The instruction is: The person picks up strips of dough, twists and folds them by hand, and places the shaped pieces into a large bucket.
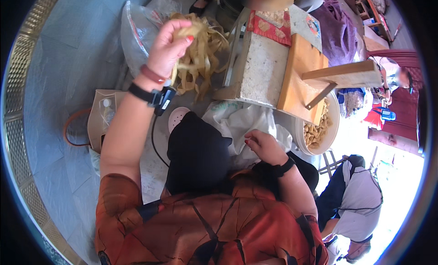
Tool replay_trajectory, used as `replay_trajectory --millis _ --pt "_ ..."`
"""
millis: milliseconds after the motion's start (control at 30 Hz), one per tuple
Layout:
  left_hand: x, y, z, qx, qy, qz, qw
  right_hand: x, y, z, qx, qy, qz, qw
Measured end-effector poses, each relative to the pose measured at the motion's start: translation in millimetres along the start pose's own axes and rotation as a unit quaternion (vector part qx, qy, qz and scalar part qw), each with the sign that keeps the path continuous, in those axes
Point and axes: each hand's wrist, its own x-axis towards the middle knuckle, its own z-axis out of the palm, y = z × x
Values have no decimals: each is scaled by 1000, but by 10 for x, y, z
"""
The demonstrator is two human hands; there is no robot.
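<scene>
My left hand (169, 47) is raised at the upper left, its fingers closed round a bunch of flat, pale yellow strips (200, 55). These strips hang in a loose tangle below and beside it; I cannot tell what they are made of. Over a white plastic bag (242, 116) near my lap, my right hand (267, 147) is loosely bent, fingers a little apart, with nothing visible in it. To its upper right, a wooden board (296, 78) carries a wooden lever (342, 74) and a metal piece. Under that stands a white bucket (335, 123) with short tan cut pieces (317, 130).
A worn whitish box (264, 66) supports the board, with a red patterned cloth (273, 30) on top. A clear plastic bag (134, 32) lies beyond my left hand. At left sits a beige handbag (98, 112). Another person (360, 196) bends at the lower right.
</scene>
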Motion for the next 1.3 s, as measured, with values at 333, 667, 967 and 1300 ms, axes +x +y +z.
replay_trajectory --millis 333,667,967,1300 --pt "-1236 1398 1535 35 -205 250 946 -663 -1396 -475 253 137 -418 862" --pt "-2236 1299 2567 91 -212 502 833 -2048 -1473 -433 29 299 -437 848" --pt "-2201 -29 2208 23 -150 -4 988 -1396 -335 -204 84 311 -198 926" --pt "-2508 -82 1976 483 -394 -91 777 -1449 -267 -501 -69 366 -206 905"
